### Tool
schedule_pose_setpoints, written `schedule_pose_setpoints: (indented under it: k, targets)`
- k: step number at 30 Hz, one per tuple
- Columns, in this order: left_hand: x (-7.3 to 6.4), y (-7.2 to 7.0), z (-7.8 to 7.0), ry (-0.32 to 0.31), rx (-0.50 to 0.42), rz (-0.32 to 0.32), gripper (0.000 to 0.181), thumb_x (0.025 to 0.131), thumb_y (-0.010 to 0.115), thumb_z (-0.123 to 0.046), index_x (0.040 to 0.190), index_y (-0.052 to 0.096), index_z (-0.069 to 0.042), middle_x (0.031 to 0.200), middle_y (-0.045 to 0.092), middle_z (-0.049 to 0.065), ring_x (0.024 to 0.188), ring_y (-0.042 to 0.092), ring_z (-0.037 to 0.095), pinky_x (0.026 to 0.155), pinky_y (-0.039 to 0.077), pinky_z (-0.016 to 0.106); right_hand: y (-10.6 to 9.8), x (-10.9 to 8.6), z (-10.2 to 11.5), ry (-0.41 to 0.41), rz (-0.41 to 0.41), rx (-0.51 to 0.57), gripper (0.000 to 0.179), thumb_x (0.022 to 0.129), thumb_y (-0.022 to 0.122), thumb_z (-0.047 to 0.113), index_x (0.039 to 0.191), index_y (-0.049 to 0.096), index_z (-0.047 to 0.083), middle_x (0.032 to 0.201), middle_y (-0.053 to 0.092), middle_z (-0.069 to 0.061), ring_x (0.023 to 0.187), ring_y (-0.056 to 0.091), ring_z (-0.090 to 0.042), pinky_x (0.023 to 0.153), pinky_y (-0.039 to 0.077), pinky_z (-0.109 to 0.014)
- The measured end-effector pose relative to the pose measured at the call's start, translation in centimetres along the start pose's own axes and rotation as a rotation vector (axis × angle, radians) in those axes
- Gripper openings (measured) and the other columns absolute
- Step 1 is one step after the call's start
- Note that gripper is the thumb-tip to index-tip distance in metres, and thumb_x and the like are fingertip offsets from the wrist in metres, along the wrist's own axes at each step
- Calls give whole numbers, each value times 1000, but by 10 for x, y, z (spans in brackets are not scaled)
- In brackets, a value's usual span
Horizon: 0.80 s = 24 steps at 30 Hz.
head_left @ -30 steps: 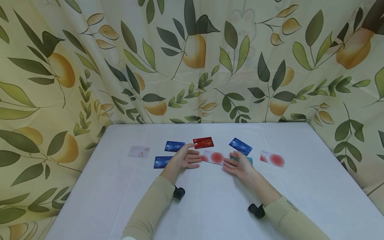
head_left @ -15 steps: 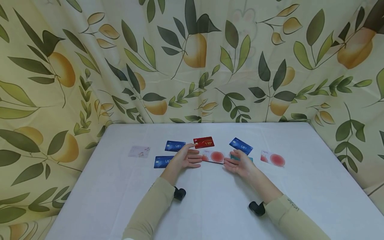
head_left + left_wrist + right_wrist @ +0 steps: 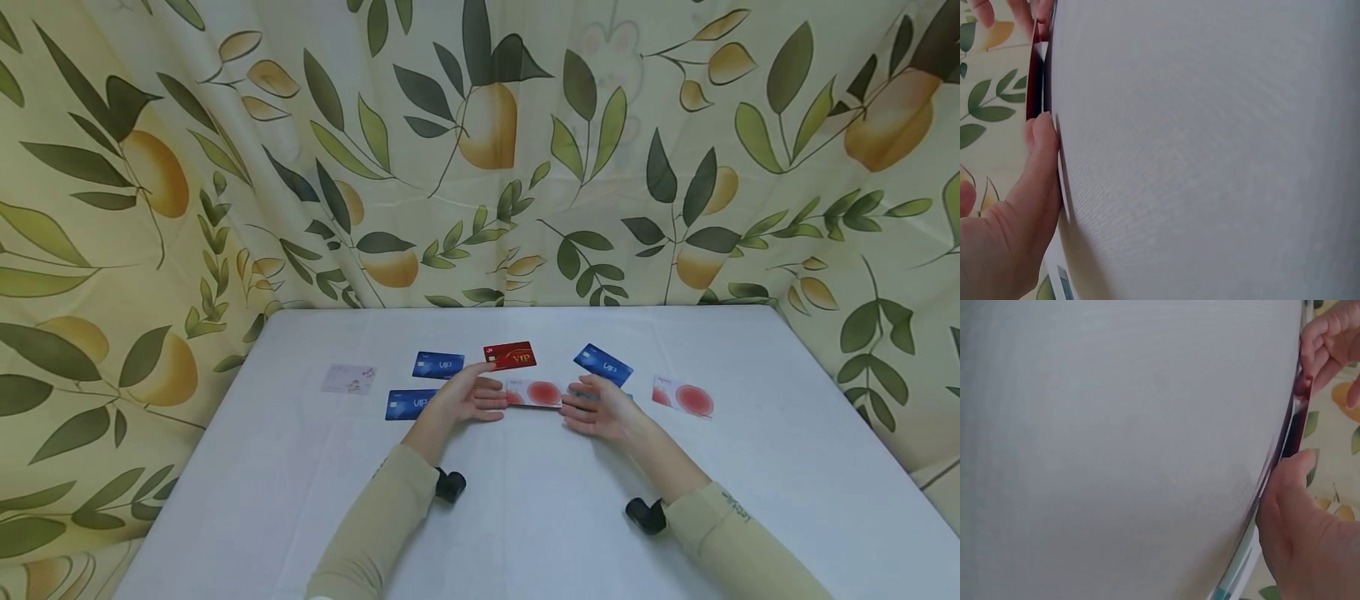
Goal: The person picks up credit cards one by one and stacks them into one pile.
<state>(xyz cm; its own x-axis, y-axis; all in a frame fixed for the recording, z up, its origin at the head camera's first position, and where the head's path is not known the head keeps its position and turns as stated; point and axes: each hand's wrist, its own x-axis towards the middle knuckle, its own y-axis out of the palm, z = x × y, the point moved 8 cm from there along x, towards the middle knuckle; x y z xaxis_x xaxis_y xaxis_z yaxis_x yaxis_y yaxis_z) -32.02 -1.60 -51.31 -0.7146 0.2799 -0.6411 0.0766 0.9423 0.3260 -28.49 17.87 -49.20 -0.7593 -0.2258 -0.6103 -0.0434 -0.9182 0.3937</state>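
A white card with a red circle (image 3: 543, 394) is between my two hands. Its near edge stands off the table, with a dark strip below it. My left hand (image 3: 472, 397) touches its left end with straight fingers. At the other end, the extended fingers of my right hand (image 3: 609, 410) touch it. In the left wrist view the card (image 3: 1034, 87) shows edge-on, its dark red side spanning the gap between both hands' fingertips. A red VIP card (image 3: 513, 355) lies just behind. The right hand mostly covers a teal card (image 3: 1221, 593).
Two blue VIP cards, a rear one (image 3: 438, 364) and a front one (image 3: 406, 404), lie by the left hand. A pale flowered card (image 3: 349, 379) is farther left. Behind the right hand is another blue VIP card (image 3: 602, 365); a red-circle card (image 3: 684, 397) lies rightward.
The red-circle card has gone from lying slanted to sitting straighter, its near edge raised. My right hand has shifted slightly right; my left hand has barely moved.
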Motion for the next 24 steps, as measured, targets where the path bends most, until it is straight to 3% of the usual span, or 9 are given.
schedule_pose_setpoints:
  k: [7, 11, 17, 24]
  targets:
    - [-1, 4, 5, -36, 69, 16, 53, 90, 51, -38, 121, 52, 6, 109, 62, 21, 92, 64, 31, 86, 51, 42, -1, 1, -2, 9, -10, 39, 55, 97, 36, 23, 142, 19, -3, 127, 38, -19, 98, 56, -27, 104, 34, -41]
    - [-1, 6, 8, -26, 83, 27, 50, 91, 51, -35, 122, 53, 4, 108, 63, 21, 93, 64, 31, 85, 51, 43, -2, 3, -4, 8, -34, 28, 45, 96, 41, 18, 135, 31, -1, 115, 49, -18, 91, 61, -26, 101, 38, -42]
    - [-2, 8, 10, 28, 89, 37, 41, 92, 51, -25, 124, 53, 1, 111, 62, 20, 96, 63, 31, 83, 52, 45, 0, 3, -6, 2, -34, -54, 43, 97, 40, 17, 136, 33, -1, 94, 62, -11, 85, 64, -21, 94, 45, -40]
    - [-7, 5, 13, 101, 66, -24, 32, 90, 58, -19, 116, 60, -2, 105, 66, 17, 91, 66, 29, 75, 55, 42, 3, -3, -7, -55, -63, -180, 51, 96, 48, 20, 139, 32, -1, 84, 69, -5, 75, 68, -16, 72, 55, -26]
